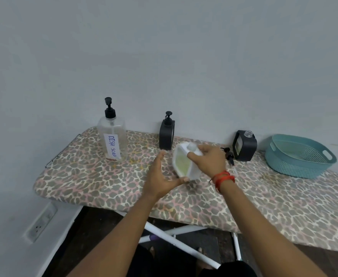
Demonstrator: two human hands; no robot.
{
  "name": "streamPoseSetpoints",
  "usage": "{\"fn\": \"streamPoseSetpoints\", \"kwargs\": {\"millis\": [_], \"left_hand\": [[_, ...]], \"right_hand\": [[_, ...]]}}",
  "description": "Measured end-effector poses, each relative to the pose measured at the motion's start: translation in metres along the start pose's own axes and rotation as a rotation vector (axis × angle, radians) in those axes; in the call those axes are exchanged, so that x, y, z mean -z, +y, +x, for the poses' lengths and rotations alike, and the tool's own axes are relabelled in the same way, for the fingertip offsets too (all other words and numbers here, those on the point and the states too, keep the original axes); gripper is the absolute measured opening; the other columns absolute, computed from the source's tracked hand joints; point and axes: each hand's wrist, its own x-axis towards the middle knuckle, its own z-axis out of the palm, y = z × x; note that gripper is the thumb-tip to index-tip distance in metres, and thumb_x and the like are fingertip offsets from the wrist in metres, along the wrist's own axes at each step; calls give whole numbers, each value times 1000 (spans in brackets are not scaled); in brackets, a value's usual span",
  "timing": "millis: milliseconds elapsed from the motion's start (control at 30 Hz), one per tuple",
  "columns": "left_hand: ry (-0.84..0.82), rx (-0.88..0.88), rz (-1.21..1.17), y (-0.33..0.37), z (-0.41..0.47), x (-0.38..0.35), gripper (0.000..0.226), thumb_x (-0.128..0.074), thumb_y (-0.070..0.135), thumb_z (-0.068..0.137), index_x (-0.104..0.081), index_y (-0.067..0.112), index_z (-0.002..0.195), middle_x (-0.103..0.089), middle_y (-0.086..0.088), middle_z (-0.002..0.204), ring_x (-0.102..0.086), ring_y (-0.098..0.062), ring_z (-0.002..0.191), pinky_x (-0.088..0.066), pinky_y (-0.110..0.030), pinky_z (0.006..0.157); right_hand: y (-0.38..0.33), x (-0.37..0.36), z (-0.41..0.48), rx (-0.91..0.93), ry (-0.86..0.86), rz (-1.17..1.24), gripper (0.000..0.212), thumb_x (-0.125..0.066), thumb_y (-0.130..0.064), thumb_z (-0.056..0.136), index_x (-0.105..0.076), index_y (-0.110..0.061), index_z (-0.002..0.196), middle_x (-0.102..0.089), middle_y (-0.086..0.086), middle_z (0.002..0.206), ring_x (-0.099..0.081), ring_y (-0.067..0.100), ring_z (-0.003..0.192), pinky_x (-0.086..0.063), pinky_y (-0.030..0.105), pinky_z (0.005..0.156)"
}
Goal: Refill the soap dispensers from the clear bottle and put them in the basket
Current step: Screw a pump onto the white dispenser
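White dispenser (184,162): tilted over the ironing board (104,186), yellowish liquid showing in its window.
Right hand (210,160): fingers curled round the dispenser's top.
Left hand (160,176): fingers straight, thumb touching its lower corner.
Clear bottle (112,140): upright at left, labelled DISH SOAP.
Capped black dispenser (167,134): upright just behind the white one.
Open-necked black dispenser (244,145): right, loose pump (229,154) beside it.
Teal basket (296,166): far right.

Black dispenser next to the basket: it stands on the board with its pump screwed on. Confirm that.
Not quite. The black dispenser next to the basket does stand on the board, but its top is bare: the head view shows its neck open and a black pump lying on the board beside it.
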Motion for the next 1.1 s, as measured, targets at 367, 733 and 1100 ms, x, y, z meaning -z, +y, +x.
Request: {"fn": "streamPoseSetpoints", "kwargs": {"millis": [367,733,1100], "left_hand": [[69,-140,-105,3,-1,3,109,-96,49,55,-40,23,145,-56,3,135,-58,-18,124,-54,-49,98],[49,-94,-54,-3,2,1,119,-93,57,52,-33,25,149,-48,6,143,-50,-16,132,-50,-48,105],[48,-100,-58,-3,3,1,119,-97,49,53,-33,22,149,-48,5,143,-51,-15,131,-50,-46,105]], "right_hand": [[-10,-28,-18,66,-163,117,29,-67,-66,74,-75,-38,76,-71,-22,68,-67,-4,66,-49,10,59],[28,-61,112,-275,-308,-336,39,-64,-48,91,-57,-9,95,-61,8,88,-57,25,75,-46,29,63],[-1,-27,120,-133,-122,8,33,-85,-27,79,-74,0,92,-77,16,88,-76,29,83,-61,40,83]]}}
